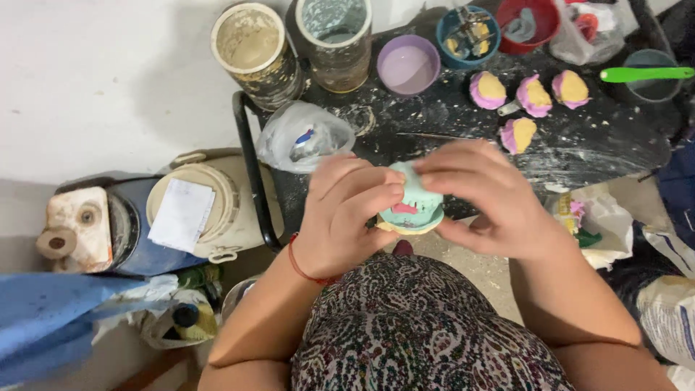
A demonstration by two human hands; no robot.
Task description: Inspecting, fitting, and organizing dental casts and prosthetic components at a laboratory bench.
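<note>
Landmark: black speckled table (579,145). Held just off its near edge: teal mould (414,203), pinched between left hand (340,217) and right hand (485,199), fingers closed around it. On table: four pink-and-yellow casts (532,96), lilac bowl (408,65), clear plastic bag (304,137). Left of table: cream bucket with blank white paper label (181,214).

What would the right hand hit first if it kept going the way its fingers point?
The right hand points toward the left hand. First in line is the mint-green rounded mould both hands already grip, then the left fingers. Depth is unclear.
</note>
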